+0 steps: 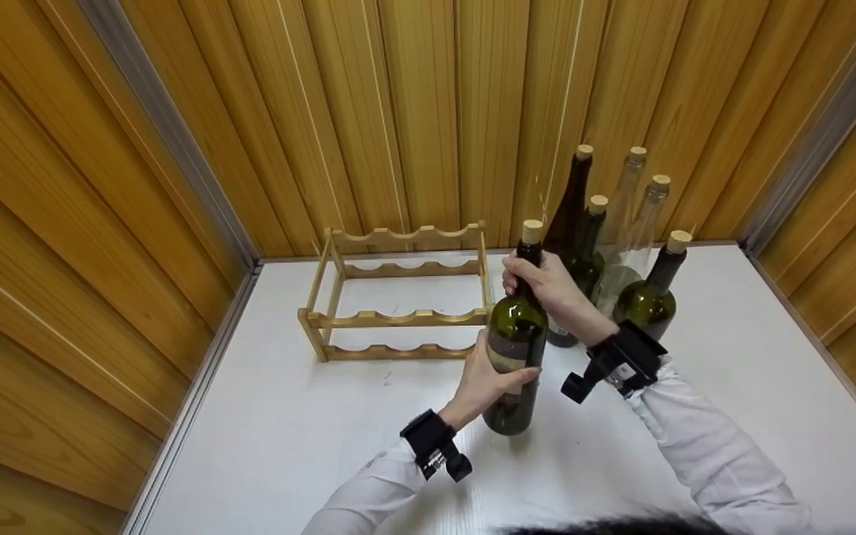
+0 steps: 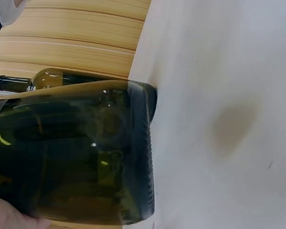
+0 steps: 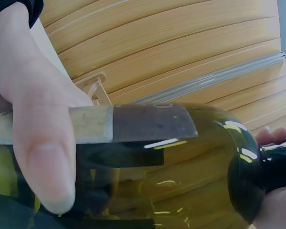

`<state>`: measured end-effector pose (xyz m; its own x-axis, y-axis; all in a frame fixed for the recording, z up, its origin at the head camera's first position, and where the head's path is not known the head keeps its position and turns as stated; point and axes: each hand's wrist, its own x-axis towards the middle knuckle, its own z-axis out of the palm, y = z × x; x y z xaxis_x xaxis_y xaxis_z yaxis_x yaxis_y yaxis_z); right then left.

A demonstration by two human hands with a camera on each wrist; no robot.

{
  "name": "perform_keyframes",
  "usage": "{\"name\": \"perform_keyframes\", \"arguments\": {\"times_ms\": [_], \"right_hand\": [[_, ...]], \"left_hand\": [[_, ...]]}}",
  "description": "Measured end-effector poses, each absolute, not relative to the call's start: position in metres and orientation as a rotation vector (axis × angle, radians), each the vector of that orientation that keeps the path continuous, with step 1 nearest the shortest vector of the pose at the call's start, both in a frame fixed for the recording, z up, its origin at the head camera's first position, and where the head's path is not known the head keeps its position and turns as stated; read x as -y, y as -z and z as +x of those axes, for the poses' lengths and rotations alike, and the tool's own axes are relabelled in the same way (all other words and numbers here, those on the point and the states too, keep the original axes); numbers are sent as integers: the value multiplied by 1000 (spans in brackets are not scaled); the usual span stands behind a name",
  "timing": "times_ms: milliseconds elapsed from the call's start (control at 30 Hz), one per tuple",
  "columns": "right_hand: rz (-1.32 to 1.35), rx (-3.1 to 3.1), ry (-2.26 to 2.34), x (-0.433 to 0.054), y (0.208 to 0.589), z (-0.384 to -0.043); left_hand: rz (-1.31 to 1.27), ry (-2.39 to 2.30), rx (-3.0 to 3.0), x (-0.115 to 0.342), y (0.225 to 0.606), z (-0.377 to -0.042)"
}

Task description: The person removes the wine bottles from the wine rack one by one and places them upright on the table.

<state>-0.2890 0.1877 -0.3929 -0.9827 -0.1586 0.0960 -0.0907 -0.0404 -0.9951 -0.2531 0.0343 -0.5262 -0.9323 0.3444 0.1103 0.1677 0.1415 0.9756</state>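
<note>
Both hands hold a dark green wine bottle point(image 1: 517, 321) with a cork in its mouth and a label round its body. My left hand point(image 1: 489, 377) grips the body at the label, thumb across the front. The right hand point(image 1: 553, 284) has its fingers curled round the neck, just below the cork. In the left wrist view the bottle's base point(image 2: 140, 157) is over the white table, with a soft shadow beside it. The right wrist view shows the left thumb point(image 3: 45, 157) over the label point(image 3: 152, 121). Left of the bottle stands a wooden bottle rack point(image 1: 398, 320) with scalloped rails.
Several corked bottles stand behind and right of the hands: a brown one point(image 1: 571, 199), a green one point(image 1: 591, 256), two clear ones point(image 1: 628, 186) and another green one point(image 1: 643, 301). Wood-panelled walls point(image 1: 413, 111) enclose the white table point(image 1: 264, 446).
</note>
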Motion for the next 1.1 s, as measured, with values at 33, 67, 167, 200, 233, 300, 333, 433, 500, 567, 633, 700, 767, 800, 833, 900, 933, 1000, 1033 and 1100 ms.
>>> {"name": "perform_keyframes", "arguments": {"times_ms": [33, 67, 167, 200, 233, 300, 333, 433, 500, 567, 633, 700, 767, 800, 833, 900, 933, 1000, 1033, 1100], "right_hand": [[-276, -2141, 2237, -189, 393, -289], [-279, -2140, 2259, -190, 393, -288], [-283, -2137, 2331, -195, 393, -287], [-285, -2154, 2342, -197, 392, -286], [-284, -2170, 2353, -199, 392, -285], [-288, -2223, 2354, -204, 392, -284], [-295, -2253, 2351, -207, 393, -283], [-374, -2369, 2320, -216, 397, -283], [-444, -2434, 2309, -224, 403, -283], [-515, -2486, 2305, -231, 409, -283], [-548, -2511, 2314, -239, 415, -283], [-561, -2524, 2327, -246, 420, -284], [-556, -2526, 2347, -253, 424, -285], [-552, -2525, 2361, -256, 426, -286], [-553, -2521, 2382, -258, 428, -287], [-555, -2503, 2425, -263, 432, -290], [-569, -2492, 2449, -265, 434, -291], [-601, -2470, 2488, -269, 437, -294], [-612, -2467, 2500, -270, 439, -295], [-625, -2466, 2513, -272, 443, -297]], "left_hand": [[525, -1889, -2253, -34, 525, -254], [543, -1873, -2241, -34, 524, -254], [626, -1843, -2168, -31, 525, -258], [661, -1844, -2144, -30, 528, -260], [691, -1844, -2123, -29, 531, -262], [772, -1843, -2126, -27, 549, -270], [814, -1839, -2146, -26, 560, -275], [834, -1835, -2188, -23, 572, -278], [816, -1846, -2194, -21, 570, -276], [741, -1884, -2147, -19, 551, -266], [720, -1897, -2168, -18, 544, -262], [698, -1901, -2190, -18, 539, -260], [689, -1891, -2215, -17, 538, -259], [689, -1885, -2223, -17, 538, -259], [683, -1880, -2225, -17, 539, -260], [679, -1870, -2227, -16, 540, -261], [683, -1865, -2228, -16, 541, -261], [687, -1851, -2232, -15, 542, -262], [688, -1846, -2232, -15, 542, -262], [693, -1834, -2235, -15, 542, -262]]}}
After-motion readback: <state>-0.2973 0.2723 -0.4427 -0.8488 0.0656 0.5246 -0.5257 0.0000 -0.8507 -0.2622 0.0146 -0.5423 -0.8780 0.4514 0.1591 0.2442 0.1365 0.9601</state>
